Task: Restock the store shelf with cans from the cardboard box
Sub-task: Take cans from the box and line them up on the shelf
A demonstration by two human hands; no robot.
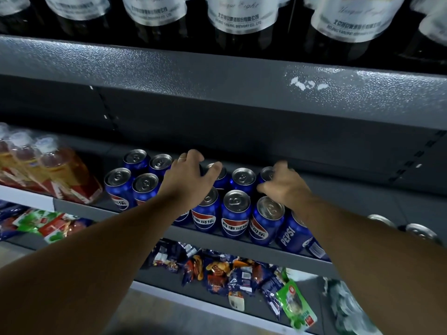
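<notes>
The person is lining up blue cans [235,209] on the shelf [350,189]. The left hand [188,176] fingers [193,154] are gripping one back can [221,181], and the right hand [284,186] is gripping another. Next, probably letting go softly.

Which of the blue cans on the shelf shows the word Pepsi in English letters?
The front-row can just left of the right forearm; those to its left show Chinese characters.

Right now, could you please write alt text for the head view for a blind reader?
Both hands reach onto a dark shelf of upright blue Pepsi cans: the left hand grips one back-row can, the right hand a second can. Snack packets lie below.
</notes>
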